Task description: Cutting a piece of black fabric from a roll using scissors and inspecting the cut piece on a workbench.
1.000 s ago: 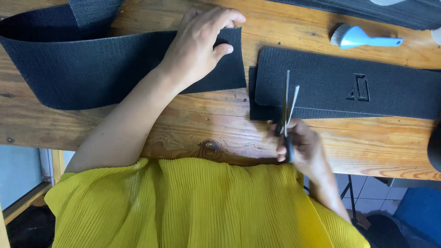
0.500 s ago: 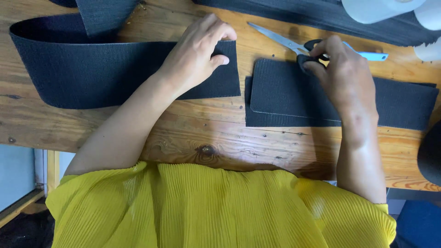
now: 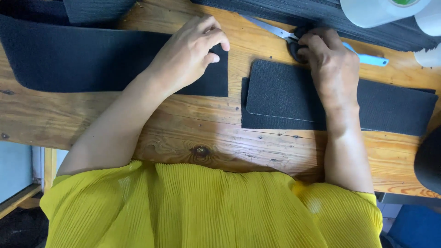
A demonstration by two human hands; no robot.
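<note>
My left hand [image 3: 188, 53] lies flat on the cut end of a long black elastic band [image 3: 82, 59] that runs off to the left. My right hand [image 3: 328, 64] reaches across a stack of cut black band pieces [image 3: 285, 94] and closes on the dark handles of a pair of scissors [image 3: 275, 31]. The scissors lie on the wooden table [image 3: 206, 133] with their blades pointing left. A light blue tool [image 3: 370, 59] sticks out from behind my right hand.
More black band material [image 3: 285, 11] lies along the far edge. A white roll [image 3: 381, 10] stands at the top right, and a dark round object [image 3: 429, 163] at the right edge. My yellow pleated top [image 3: 206, 206] fills the bottom.
My right hand has carried the scissors from the near table edge, over the cut pieces, to the far side, and lowered them onto the table. My left hand has stayed on the band.
</note>
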